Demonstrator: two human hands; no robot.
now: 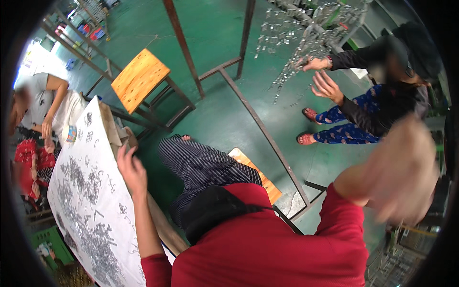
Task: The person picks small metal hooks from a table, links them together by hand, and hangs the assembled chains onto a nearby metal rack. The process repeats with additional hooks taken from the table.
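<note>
Head view looks down on a person in a red shirt seated on a wooden bench [256, 174], turned away from the white-covered desk [95, 143] at the left of the frame. That desk carries heaps of small metal clips [91, 229], thickest toward the lower left and thinning to scattered pieces near its upper end.

The left hand [130, 168] rests at the desk's near edge, fingers loosely spread and its grip open, holding nothing; the nearest clips lie just beside it on the white cover. The right hand [400, 170] is raised at the right of the frame and badly blurred, so whether its grip is open or closed on anything I cannot tell.

In the upper right a co-worker [382, 91] in dark patterned trousers reaches both hands toward strings of hanging metal pieces [306, 38] on a rack. Another person [36, 105] sits at the far left beyond the desk.

As a judgement, most of the work remains: the large pile is still loose on the desk, and neither hand shows a clip picked up at this moment.
</note>
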